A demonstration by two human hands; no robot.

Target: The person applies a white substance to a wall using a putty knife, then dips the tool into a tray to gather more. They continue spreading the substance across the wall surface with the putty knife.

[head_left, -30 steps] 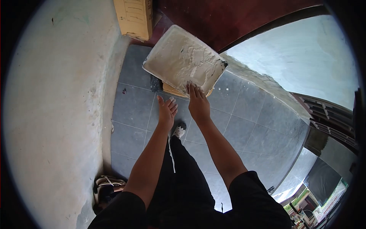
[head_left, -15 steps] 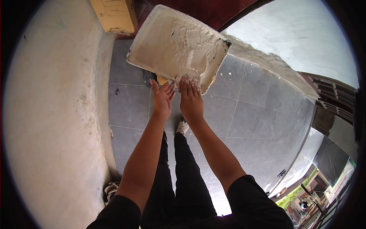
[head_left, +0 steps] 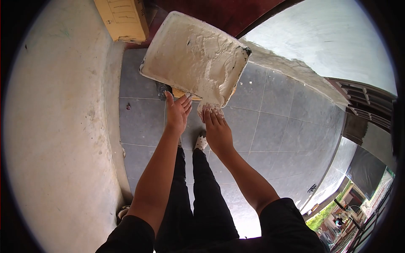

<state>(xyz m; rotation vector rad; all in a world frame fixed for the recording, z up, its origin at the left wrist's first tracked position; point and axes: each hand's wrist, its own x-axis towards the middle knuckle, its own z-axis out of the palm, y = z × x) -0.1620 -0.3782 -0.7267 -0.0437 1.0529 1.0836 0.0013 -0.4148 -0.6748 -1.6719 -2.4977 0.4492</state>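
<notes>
A rectangular tray (head_left: 147, 59) with a whitish rim holds a layer of cream-white paste (head_left: 192, 55), ridged and smeared on its right side. My right hand (head_left: 218, 134) is closed around a flat scraper (head_left: 209, 109), coated in paste, at the tray's near right corner. The fingers lie pressed together over the scraper, and most of its surface is hidden by paste. Just short of the tray's near edge is my left hand (head_left: 177, 116), palm partly turned up, thumb apart from the fingers and nothing in it. White paste marks its fingertips.
Under the tray, a yellowish-brown piece (head_left: 181, 93) and a dark object (head_left: 163, 90) show. A cardboard box (head_left: 122, 19) stands at the far left. Walls flank the grey tiled floor (head_left: 240, 126) on both sides. My socked foot (head_left: 201, 142) is below my hands.
My right hand has drawn the scraper toward me, from the paste inside the tray to its near edge. My left hand has stayed nearly in place, slightly lower in view.
</notes>
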